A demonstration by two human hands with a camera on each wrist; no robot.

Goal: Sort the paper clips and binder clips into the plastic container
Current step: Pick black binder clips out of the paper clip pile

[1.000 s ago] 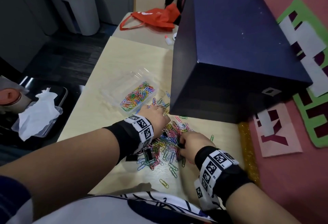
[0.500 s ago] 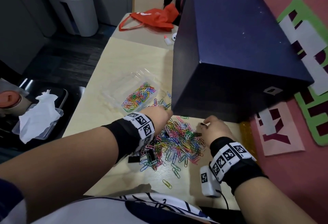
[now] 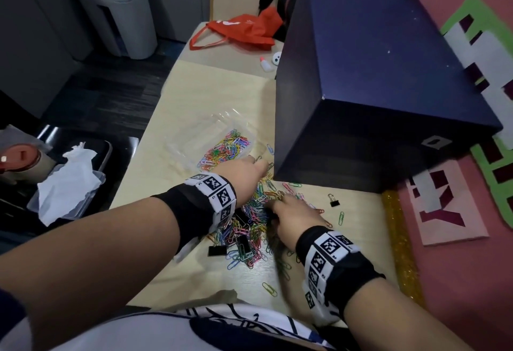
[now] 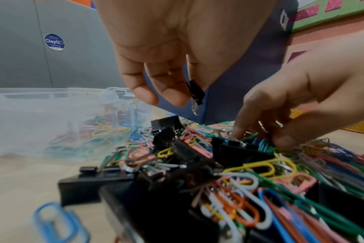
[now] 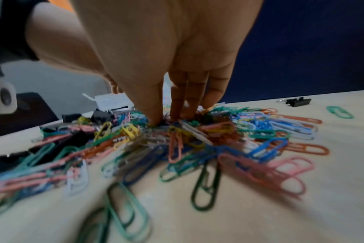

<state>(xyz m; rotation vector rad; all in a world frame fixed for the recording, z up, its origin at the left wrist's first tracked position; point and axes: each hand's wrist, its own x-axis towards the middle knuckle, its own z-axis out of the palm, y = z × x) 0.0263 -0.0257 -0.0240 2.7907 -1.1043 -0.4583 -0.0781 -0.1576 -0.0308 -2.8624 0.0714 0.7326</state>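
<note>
- Since half a second ago, right hand point(image 3: 295, 218) has drawn back from beside the dark blue box point(image 3: 388, 86) onto the paper-clip pile point(image 3: 249, 220); a small black binder clip point(image 3: 334, 200) lies alone on the table point(image 3: 216, 92) where that hand was.
- Far left: clear plastic container point(image 3: 194, 139), open, partly filled with coloured paper clips, just beside the pile.
- Left hand point(image 4: 162, 54): above the pile's far edge, thumb and forefinger pinching a little black binder clip point(image 4: 195, 93); other fingers loosely bent.
- Centre: pile of coloured paper clips with larger black binder clips point(image 4: 235, 151) mixed in.
- Right hand: thumb point(image 5: 154, 105) and fingertips point(image 5: 189, 105) pressed down together into the pile; whether they hold a clip cannot be told.
</note>
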